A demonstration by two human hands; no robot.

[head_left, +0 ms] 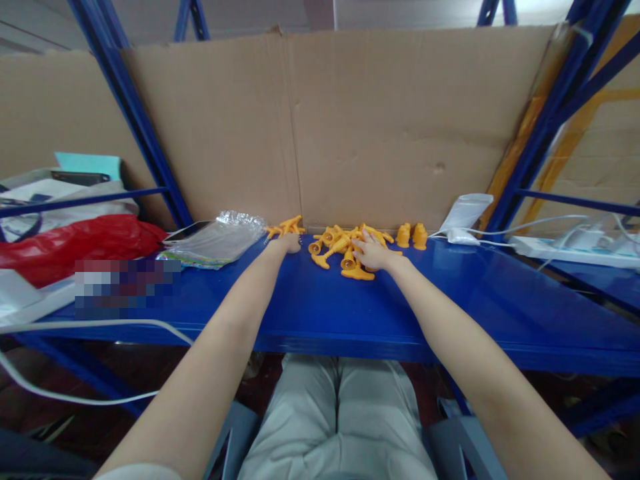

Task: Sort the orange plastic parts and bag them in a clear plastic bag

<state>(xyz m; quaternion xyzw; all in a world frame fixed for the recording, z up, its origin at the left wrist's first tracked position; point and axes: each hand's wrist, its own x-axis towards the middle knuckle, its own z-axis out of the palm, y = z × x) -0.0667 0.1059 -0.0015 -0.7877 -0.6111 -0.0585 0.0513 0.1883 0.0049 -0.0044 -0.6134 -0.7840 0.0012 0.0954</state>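
Both arms reach forward over a blue metal shelf top. My right hand (pixel 373 253) lies on a pile of orange plastic parts (pixel 330 247), its fingers spread over them. Some of these parts have curved, T-shaped handles; others end in hollow cups. To the left, my left hand (pixel 290 243) is at a smaller group of orange handle-shaped parts (pixel 285 227). Its fingers are too small and partly hidden, so I cannot make out a grip. Small dark metal bits show beside that hand. Two orange bell-shaped pieces (pixel 411 235) stand upright right of the pile.
A clear plastic bag (pixel 215 241) lies left of my left hand, near a red bag (pixel 80 243). At the right are a white packet (pixel 465 217) with cables and a power strip (pixel 575 252). Cardboard (pixel 375 127) walls the back; blue posts (pixel 145 127) stand at both sides.
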